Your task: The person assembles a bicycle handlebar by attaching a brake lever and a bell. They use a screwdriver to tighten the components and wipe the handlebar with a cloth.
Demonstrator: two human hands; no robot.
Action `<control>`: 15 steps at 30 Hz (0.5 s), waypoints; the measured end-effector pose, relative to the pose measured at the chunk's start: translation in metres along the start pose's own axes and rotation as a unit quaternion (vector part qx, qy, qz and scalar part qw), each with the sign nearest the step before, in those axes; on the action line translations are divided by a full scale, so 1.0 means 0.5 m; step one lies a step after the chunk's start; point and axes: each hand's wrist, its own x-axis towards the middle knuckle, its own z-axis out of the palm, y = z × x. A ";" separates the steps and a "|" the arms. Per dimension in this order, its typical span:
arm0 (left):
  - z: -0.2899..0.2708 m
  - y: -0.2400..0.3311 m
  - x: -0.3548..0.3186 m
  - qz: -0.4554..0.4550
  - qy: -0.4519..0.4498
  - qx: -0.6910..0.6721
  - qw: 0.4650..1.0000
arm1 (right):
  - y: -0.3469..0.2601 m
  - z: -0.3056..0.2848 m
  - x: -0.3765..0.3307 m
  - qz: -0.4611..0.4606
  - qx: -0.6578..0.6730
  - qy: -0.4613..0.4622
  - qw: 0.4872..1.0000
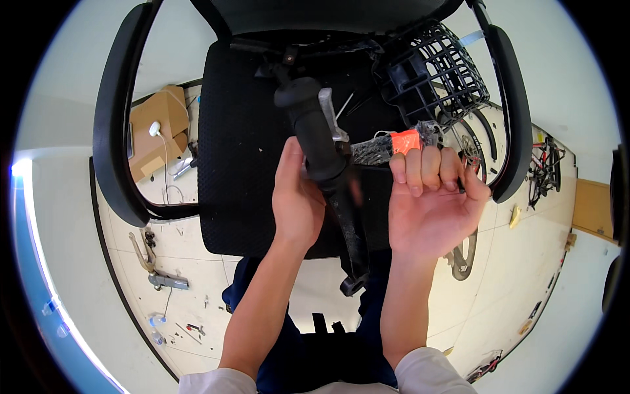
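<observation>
My left hand (296, 197) wraps around a black handlebar grip with a lever (314, 128), held upright over a black office chair seat (239, 144). A black bar (348, 226) runs down from the grip between my two hands. My right hand (430, 200) is closed on a silvery wrapped piece with an orange tip (394, 146) that sticks out sideways from the grip. A grey metal lever blade (331, 111) lies along the grip.
A black wire basket (436, 69) rests on the chair's right side. The chair armrests (115, 118) curve on both sides. On the tiled floor lie a cardboard box (157, 131), a wrench (154, 266), small tools and bicycle parts (545, 167).
</observation>
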 end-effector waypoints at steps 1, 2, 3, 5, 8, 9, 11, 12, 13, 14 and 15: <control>-0.010 -0.009 0.005 0.025 0.007 0.007 1.000 | 0.003 -0.010 0.003 0.016 0.009 -0.017 1.000; -0.020 -0.017 0.011 0.049 0.015 0.015 0.999 | 0.004 -0.012 0.002 0.028 -0.021 -0.004 0.999; -0.012 -0.009 0.009 0.051 0.023 0.013 0.998 | 0.005 -0.005 0.004 0.040 -0.050 0.009 0.998; 0.011 0.013 0.011 0.082 0.050 -0.026 0.995 | 0.000 -0.030 0.009 0.053 -0.143 0.000 0.988; -0.011 0.027 0.018 0.120 0.055 0.031 0.991 | -0.024 -0.036 0.011 0.106 -0.271 0.006 0.957; -0.007 0.031 0.017 0.128 0.068 0.043 0.988 | -0.037 -0.083 0.014 0.130 -0.291 -0.068 0.945; -0.009 0.034 0.017 0.096 0.074 0.065 0.990 | -0.046 -0.099 0.008 0.172 -0.269 -0.082 0.944; -0.011 0.035 0.016 0.080 0.077 0.077 0.991 | -0.047 -0.099 0.003 0.192 -0.257 -0.088 0.943; -0.013 0.032 0.017 0.034 0.082 0.062 0.994 | -0.043 -0.097 -0.002 0.160 -0.246 -0.111 0.949; -0.017 0.027 0.019 -0.011 0.087 0.048 0.995 | -0.036 -0.093 -0.008 0.134 -0.239 -0.125 0.954; -0.015 0.027 0.020 -0.057 0.093 0.033 0.993 | -0.027 -0.089 -0.014 0.109 -0.231 -0.138 0.957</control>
